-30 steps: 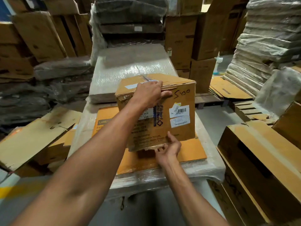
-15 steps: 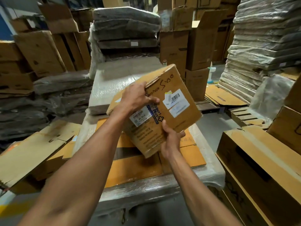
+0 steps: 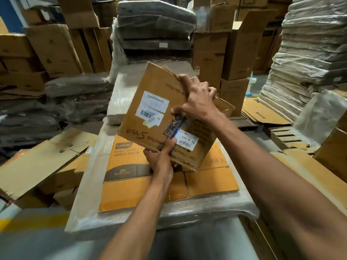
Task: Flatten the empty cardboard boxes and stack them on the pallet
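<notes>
A brown cardboard box with white shipping labels, blue print and a handwritten number (image 3: 155, 94) is held up at a tilt, one corner pointing down, above the middle of the scene. The two hands are apart, and both are clamped on it. The left hand (image 3: 161, 162) grips the lower edge from beneath, with its thumb pressed on the printed face beside a small barcode label. The right hand (image 3: 199, 100) has its fingers curled over the upper right edge and its thumb on the front. Directly under the box lies a flattened orange cardboard carton with grey lettering (image 3: 135, 190), spread on a plastic-wrapped surface (image 3: 187, 211). Whether the box's lowest corner touches that carton cannot be told. To the left, flattened plain brown cardboard sheets (image 3: 37, 162) lie overlapping at a lower level. Tall plastic-wrapped stacks (image 3: 309, 53) stand at the right, and upright brown boxes (image 3: 238, 49) stand behind.
</notes>
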Demonstrator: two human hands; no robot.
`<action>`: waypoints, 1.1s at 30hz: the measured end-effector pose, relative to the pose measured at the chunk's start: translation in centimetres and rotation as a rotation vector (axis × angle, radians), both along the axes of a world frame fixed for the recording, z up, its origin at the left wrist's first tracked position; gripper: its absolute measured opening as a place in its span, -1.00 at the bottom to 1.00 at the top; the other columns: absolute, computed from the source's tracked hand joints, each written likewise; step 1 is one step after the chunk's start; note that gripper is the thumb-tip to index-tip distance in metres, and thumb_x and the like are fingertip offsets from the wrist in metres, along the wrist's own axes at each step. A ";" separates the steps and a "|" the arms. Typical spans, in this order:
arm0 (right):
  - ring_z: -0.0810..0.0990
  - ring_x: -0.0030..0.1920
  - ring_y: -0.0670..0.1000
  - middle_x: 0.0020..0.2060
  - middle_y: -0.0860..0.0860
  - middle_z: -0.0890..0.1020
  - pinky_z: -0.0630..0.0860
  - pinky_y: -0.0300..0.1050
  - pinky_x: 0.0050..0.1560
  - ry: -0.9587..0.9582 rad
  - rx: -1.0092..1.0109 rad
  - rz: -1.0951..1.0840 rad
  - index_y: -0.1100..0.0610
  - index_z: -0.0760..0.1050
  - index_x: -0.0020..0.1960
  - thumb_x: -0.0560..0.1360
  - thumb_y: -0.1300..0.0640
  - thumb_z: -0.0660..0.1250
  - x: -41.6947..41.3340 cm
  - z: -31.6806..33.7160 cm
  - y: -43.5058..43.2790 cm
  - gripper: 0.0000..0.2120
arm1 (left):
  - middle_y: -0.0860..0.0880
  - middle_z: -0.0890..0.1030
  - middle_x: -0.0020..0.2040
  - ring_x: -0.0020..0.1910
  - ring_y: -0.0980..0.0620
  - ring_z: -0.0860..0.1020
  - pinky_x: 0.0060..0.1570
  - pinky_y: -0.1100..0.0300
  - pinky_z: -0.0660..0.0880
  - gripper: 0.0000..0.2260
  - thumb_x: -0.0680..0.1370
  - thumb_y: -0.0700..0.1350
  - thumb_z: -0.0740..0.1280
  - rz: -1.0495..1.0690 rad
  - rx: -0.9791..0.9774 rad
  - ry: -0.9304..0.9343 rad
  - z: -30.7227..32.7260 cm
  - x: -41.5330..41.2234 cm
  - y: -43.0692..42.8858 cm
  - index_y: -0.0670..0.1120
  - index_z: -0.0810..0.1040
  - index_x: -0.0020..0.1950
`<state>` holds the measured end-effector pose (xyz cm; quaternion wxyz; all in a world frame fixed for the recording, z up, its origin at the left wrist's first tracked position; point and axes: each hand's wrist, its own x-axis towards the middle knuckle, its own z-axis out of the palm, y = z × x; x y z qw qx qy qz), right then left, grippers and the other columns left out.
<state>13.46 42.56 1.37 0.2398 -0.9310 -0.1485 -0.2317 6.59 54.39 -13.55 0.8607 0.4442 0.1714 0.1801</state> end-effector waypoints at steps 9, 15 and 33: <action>0.30 0.46 0.18 0.48 0.02 0.39 0.17 0.17 0.40 -0.093 -0.462 0.178 -0.21 0.17 0.59 0.32 -0.31 0.54 -1.2 -5.8 3.5 -0.05 | 0.00 0.71 0.13 0.14 0.13 0.60 0.43 0.01 0.32 -0.47 0.39 -0.26 0.58 -0.083 -0.270 0.147 -7.5 -1.5 -3.8 -0.02 0.52 0.31; 0.36 0.41 0.21 0.46 0.04 0.44 0.26 0.15 0.30 -0.162 -0.511 0.163 -0.21 0.23 0.57 0.33 -0.33 0.52 -1.1 -8.3 2.8 -0.10 | 0.03 0.70 0.08 0.18 0.10 0.56 0.47 0.01 0.28 -0.53 0.42 -0.17 0.56 -0.270 -0.161 0.284 -8.6 -2.3 -1.8 -0.13 0.55 0.30; 0.44 0.33 0.16 0.31 0.02 0.53 0.40 0.19 0.23 -0.067 -0.464 0.243 0.01 0.41 0.35 0.52 -0.11 0.36 -3.1 -21.9 -0.3 -0.55 | 0.06 0.66 -0.02 -0.08 0.21 0.60 -0.05 0.45 0.50 -0.87 0.59 -0.22 0.40 -0.002 1.234 -0.131 -3.6 -1.0 3.9 -0.09 0.65 0.11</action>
